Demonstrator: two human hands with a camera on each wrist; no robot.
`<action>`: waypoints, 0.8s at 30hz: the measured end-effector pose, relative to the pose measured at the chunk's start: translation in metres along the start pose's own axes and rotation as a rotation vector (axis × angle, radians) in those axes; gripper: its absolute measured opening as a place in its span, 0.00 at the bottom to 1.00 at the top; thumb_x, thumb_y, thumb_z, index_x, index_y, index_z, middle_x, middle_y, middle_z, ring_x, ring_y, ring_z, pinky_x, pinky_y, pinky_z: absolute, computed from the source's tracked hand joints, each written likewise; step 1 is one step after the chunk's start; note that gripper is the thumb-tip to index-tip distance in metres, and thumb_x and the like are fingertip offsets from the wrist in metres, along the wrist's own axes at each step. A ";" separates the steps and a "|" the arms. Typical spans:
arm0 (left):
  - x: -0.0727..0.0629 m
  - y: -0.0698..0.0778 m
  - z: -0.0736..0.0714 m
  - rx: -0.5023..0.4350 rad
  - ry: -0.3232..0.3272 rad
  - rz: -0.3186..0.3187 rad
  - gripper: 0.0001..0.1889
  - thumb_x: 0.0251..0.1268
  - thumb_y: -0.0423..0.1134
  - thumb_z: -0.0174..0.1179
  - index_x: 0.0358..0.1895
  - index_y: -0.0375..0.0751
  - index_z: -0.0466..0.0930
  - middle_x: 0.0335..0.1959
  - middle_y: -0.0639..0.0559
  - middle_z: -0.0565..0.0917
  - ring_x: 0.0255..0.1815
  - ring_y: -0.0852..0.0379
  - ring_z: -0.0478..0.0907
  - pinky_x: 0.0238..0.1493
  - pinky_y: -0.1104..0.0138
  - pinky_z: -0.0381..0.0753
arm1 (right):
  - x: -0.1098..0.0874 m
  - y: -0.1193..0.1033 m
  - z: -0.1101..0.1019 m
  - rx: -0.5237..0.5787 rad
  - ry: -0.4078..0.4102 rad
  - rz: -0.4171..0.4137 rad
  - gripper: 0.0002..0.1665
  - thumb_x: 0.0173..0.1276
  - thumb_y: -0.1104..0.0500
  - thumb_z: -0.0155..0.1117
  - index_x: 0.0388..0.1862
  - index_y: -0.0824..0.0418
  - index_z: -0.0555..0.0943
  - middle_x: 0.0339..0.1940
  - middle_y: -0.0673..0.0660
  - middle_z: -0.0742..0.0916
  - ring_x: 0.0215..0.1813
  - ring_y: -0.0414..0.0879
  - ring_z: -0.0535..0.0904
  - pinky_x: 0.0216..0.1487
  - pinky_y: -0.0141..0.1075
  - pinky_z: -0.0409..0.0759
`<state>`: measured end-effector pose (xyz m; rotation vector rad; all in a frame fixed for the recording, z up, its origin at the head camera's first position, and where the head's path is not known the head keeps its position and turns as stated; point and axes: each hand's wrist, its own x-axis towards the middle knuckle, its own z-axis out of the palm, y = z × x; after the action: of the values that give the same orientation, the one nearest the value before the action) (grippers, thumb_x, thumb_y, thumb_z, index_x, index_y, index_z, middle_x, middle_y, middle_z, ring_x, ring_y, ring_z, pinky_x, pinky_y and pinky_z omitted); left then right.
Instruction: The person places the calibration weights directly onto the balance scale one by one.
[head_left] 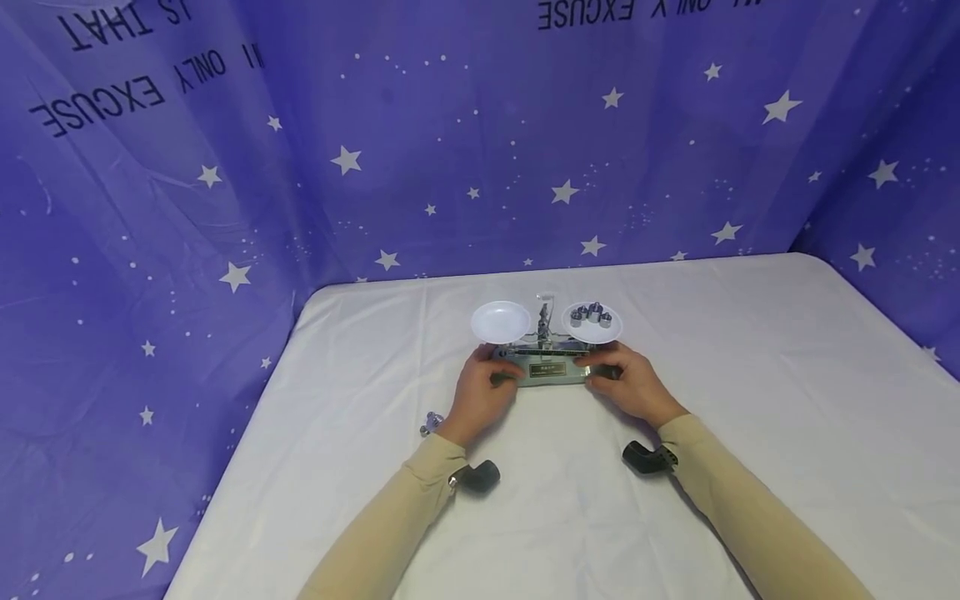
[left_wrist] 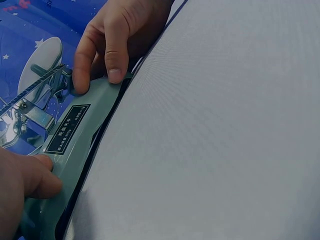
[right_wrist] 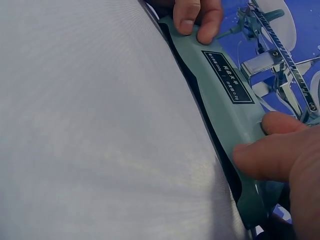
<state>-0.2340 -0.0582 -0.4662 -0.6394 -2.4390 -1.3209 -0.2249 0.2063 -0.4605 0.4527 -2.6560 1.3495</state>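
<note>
- The left hand point(head_left: 483, 393) grips the near-left end of a balance scale point(head_left: 545, 372), fingers bent around the base and the thumb on its front face, with only the thickness of the base between them.
- The right hand point(head_left: 628, 385) holds the other end in a similar way, thumb in front and forefinger on top.
- The balance scale stands between the two hands, its dark nameplate point(left_wrist: 68, 128) facing the person, midway from one thumb to the other.
- Just beyond the left hand is a white pan point(head_left: 501, 322) with a bare surface.
- Just beyond the right hand is a second pan point(head_left: 592, 337), bearing a cluster of metal weights point(head_left: 595, 313).
- Beside the left wrist, on its outer side, small shiny pieces point(head_left: 431, 423) lie on the white cloth point(head_left: 558, 500).
- Well past both hands hangs a purple curtain point(head_left: 465, 117) with white stars.
</note>
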 end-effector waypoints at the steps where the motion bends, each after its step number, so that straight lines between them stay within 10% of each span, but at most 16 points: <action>1: 0.000 0.000 0.000 -0.004 0.000 -0.003 0.11 0.48 0.25 0.59 0.32 0.36 0.91 0.62 0.34 0.81 0.67 0.38 0.76 0.71 0.50 0.73 | 0.000 0.000 0.000 -0.003 0.001 0.000 0.18 0.57 0.72 0.69 0.47 0.63 0.89 0.63 0.68 0.82 0.70 0.66 0.74 0.72 0.59 0.69; 17: 0.000 0.000 0.000 -0.016 -0.007 -0.019 0.10 0.49 0.25 0.60 0.32 0.34 0.90 0.62 0.34 0.81 0.69 0.38 0.75 0.73 0.49 0.72 | 0.000 0.004 0.003 -0.058 0.024 -0.062 0.20 0.56 0.74 0.68 0.48 0.63 0.89 0.62 0.68 0.83 0.67 0.66 0.77 0.69 0.58 0.74; 24: 0.001 -0.001 0.000 -0.021 -0.002 -0.008 0.11 0.48 0.25 0.59 0.32 0.34 0.90 0.59 0.34 0.82 0.68 0.38 0.76 0.72 0.50 0.73 | 0.001 0.006 0.003 -0.052 0.026 -0.068 0.20 0.57 0.73 0.69 0.48 0.60 0.90 0.59 0.65 0.86 0.64 0.60 0.80 0.63 0.28 0.73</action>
<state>-0.2352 -0.0581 -0.4661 -0.6363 -2.4347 -1.3514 -0.2274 0.2075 -0.4665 0.5111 -2.6227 1.2551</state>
